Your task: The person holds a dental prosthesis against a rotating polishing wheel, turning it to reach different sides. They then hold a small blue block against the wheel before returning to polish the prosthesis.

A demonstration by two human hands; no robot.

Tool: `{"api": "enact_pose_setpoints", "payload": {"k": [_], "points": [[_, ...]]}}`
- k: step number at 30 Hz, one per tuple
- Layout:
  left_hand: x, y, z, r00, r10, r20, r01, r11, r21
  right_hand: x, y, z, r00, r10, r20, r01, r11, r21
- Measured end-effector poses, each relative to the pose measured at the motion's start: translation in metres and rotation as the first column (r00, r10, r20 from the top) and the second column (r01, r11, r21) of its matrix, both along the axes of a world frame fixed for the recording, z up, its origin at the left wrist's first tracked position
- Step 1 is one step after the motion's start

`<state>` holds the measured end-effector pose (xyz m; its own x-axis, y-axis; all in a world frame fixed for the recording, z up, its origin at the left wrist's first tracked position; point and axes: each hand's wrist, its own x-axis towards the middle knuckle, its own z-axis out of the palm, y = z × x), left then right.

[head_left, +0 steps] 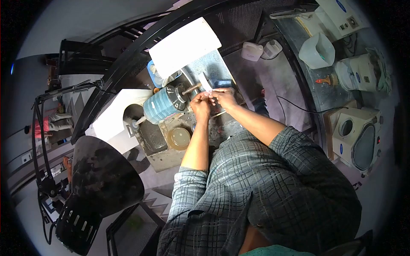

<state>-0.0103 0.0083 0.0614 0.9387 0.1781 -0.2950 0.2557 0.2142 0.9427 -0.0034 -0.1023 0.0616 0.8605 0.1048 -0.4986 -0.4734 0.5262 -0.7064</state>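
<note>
My left hand [201, 105] and my right hand [224, 97] meet at the edge of a white wheel [205, 81]. The wheel sits at the end of a brown spindle [191, 88] that comes out of a blue-green ribbed motor [161, 106]. Fingers and thumb are closed together on both hands, pinched around something too small to make out. Whether it touches the wheel cannot be told. Just behind my right hand lies a dark phone-like rectangle [223, 83]. Below my left hand stands a round bowl [179, 138] of cloudy tan liquid.
A white box-like cover [185, 46] rises behind the wheel. A black lamp [104, 170] fills the lower left. To the right, a bench holds a white container [317, 51] and beige machines [356, 136]. Jugs [252, 51] stand on the floor. Another person [42, 126] is at far left.
</note>
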Motion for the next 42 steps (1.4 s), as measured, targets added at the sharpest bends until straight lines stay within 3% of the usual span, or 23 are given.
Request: {"api": "enact_pose_setpoints", "payload": {"k": [5, 20, 22, 26, 32, 34, 42], "points": [[0.003, 0.001, -0.001, 0.999, 0.000, -0.034, -0.001, 0.999, -0.042, 0.003, 0.000, 0.008, 1.000, -0.010, -0.007, 0.010, 0.999, -0.053], [0.017, 0.008, -0.002, 0.981, -0.050, -0.189, 0.047, 0.999, -0.020, 0.010, 0.000, -0.002, 0.996, -0.017, -0.087, 0.024, 0.996, 0.085], [0.017, 0.009, -0.003, 0.982, -0.062, -0.180, 0.058, 0.998, -0.029, 0.009, -0.004, 0.007, 0.995, 0.020, -0.100, -0.014, 0.998, 0.060], [0.020, 0.007, 0.000, 0.974, -0.072, -0.214, 0.067, 0.997, -0.031, 0.014, 0.004, -0.046, 0.992, 0.004, -0.124, -0.009, 0.999, -0.041], [0.026, 0.000, 0.001, 0.963, -0.049, -0.265, 0.056, 0.998, 0.018, 0.016, -0.001, -0.030, 0.984, -0.039, -0.175, 0.017, 0.992, -0.129], [0.026, 0.001, -0.002, 0.967, -0.057, -0.247, 0.060, 0.998, 0.006, 0.016, -0.002, -0.027, 0.987, -0.012, -0.159, 0.018, 0.999, 0.037], [0.012, 0.008, -0.005, 0.987, -0.045, -0.154, 0.047, 0.999, 0.007, 0.014, 0.004, -0.023, 0.996, 0.025, -0.085, -0.019, 0.997, 0.073]]}}
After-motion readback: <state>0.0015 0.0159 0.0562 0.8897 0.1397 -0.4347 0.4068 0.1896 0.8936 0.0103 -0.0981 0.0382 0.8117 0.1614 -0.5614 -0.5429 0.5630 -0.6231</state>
